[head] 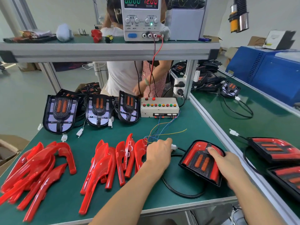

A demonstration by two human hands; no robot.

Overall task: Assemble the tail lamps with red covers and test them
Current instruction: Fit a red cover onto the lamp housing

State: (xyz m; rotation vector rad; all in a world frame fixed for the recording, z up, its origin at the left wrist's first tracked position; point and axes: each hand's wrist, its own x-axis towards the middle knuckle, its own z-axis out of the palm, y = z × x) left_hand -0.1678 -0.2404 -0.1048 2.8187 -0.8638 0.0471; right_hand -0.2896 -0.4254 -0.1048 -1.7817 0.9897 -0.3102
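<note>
An assembled tail lamp (197,159) with red covers and two orange strips lies tilted on the green mat at the front right. My right hand (227,164) grips its right side, thumb on top. My left hand (159,151) holds the lamp's white connector (173,146) where the tester's coloured wires (162,133) end. The lamp's black cable (181,191) loops in front. Two piles of loose red covers (40,168) (112,161) lie at the left and middle. Three uncovered lamp bases (59,113) (99,110) (129,108) stand behind them.
A beige test box (159,108) with coloured buttons sits behind my hands. The power supply (141,18) on the upper shelf reads 0.000 and 12.00. Finished lamps (274,150) lie on the right-hand bench. Another person (126,77) stands across the table.
</note>
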